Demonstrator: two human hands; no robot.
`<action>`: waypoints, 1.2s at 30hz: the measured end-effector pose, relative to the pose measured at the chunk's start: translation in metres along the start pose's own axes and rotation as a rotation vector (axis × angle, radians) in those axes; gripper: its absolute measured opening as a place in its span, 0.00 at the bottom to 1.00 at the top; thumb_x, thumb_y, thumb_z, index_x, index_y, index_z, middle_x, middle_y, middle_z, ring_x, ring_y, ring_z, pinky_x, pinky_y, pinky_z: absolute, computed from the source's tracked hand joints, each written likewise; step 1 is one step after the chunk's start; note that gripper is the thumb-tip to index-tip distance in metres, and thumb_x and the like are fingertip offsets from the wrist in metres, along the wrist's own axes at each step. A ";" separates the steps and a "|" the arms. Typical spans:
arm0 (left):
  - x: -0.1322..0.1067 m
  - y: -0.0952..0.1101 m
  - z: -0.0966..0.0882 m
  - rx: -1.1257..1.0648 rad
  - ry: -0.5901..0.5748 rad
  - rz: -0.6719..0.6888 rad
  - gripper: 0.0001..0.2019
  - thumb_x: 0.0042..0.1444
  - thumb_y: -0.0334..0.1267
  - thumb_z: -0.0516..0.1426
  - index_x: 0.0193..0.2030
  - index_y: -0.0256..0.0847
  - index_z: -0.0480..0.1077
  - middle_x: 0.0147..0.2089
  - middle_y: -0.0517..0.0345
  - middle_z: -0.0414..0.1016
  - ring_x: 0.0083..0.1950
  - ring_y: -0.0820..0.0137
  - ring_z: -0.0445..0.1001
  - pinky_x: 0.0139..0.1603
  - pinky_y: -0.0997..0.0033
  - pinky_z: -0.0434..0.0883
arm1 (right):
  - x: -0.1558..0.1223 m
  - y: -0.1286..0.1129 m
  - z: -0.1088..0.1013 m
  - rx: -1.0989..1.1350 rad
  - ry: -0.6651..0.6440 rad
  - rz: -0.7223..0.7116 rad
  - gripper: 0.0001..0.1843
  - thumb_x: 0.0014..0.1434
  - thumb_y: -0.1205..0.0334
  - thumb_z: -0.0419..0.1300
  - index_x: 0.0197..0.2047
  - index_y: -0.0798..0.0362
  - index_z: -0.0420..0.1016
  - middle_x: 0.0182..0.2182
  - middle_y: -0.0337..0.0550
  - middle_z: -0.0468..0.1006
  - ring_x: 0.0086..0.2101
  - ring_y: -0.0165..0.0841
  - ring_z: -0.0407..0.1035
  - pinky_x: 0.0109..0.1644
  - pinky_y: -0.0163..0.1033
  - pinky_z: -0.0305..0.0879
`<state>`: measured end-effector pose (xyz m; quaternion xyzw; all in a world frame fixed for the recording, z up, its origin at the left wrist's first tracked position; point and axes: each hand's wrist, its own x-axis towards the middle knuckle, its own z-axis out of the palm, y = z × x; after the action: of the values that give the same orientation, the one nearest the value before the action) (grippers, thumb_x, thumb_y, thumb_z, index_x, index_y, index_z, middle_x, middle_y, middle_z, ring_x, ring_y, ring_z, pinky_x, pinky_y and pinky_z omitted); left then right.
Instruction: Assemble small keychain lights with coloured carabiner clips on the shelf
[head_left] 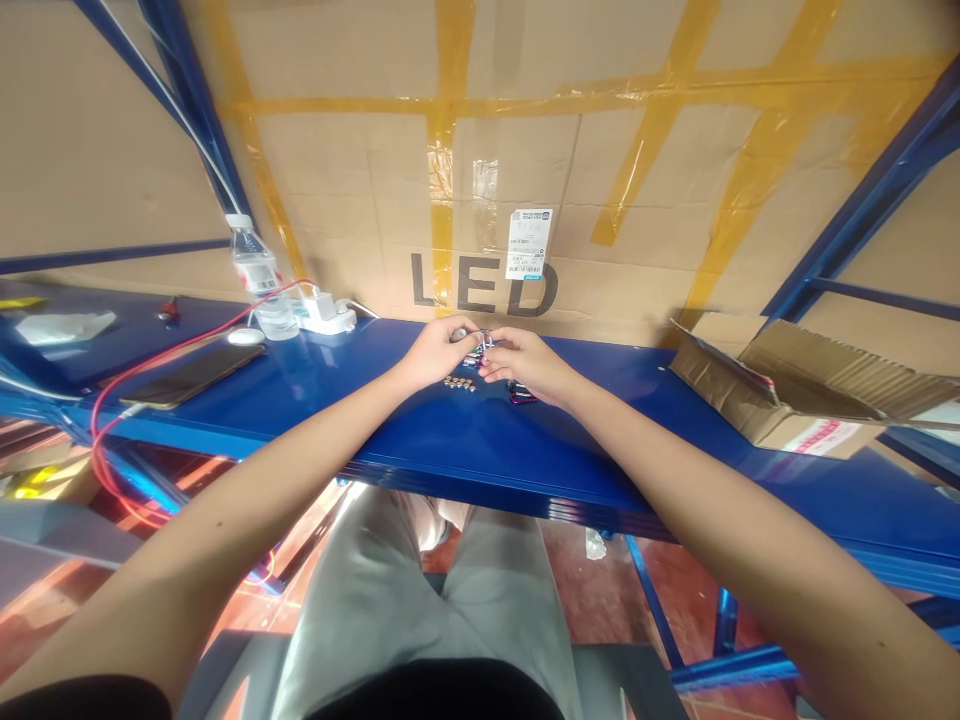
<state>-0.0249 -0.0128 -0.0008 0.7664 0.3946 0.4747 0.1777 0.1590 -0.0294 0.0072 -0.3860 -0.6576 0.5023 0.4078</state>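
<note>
Head view: left hand (439, 352) and right hand (525, 362) meet fingertip to fingertip near the back edge of the shelf (420, 440). Both are pinched tight on one small metal part (480, 345) between them. The part's axis is too small to tell. Row of loose pieces (460, 383) lies just toward the front edge, nearer the left hand.

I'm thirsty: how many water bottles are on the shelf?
1. The water bottle stands at the back left of the blue shelf, beside the white power strip; none else visible.
</note>
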 end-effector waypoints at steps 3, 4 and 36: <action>-0.001 0.001 0.001 0.008 -0.014 -0.011 0.12 0.60 0.46 0.59 0.36 0.38 0.77 0.31 0.58 0.75 0.31 0.71 0.68 0.34 0.70 0.66 | 0.000 0.003 0.000 -0.156 0.021 -0.107 0.12 0.61 0.72 0.62 0.48 0.53 0.75 0.30 0.40 0.77 0.30 0.32 0.74 0.39 0.39 0.75; -0.001 0.001 0.001 0.015 -0.012 -0.010 0.12 0.60 0.46 0.58 0.36 0.38 0.77 0.30 0.58 0.75 0.30 0.71 0.67 0.34 0.70 0.66 | 0.001 0.004 0.000 -0.244 0.042 -0.160 0.12 0.61 0.72 0.61 0.48 0.53 0.76 0.30 0.39 0.76 0.29 0.32 0.73 0.38 0.39 0.74; 0.000 0.007 0.005 -0.088 -0.038 -0.116 0.10 0.52 0.37 0.55 0.22 0.40 0.67 0.22 0.64 0.58 0.26 0.74 0.56 0.28 0.70 0.55 | -0.002 -0.004 -0.015 -0.685 0.067 -0.494 0.09 0.63 0.70 0.50 0.38 0.49 0.69 0.25 0.38 0.72 0.29 0.37 0.66 0.38 0.41 0.60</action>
<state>-0.0173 -0.0169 0.0012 0.7425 0.4136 0.4661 0.2457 0.1735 -0.0268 0.0135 -0.3462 -0.8457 0.1290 0.3850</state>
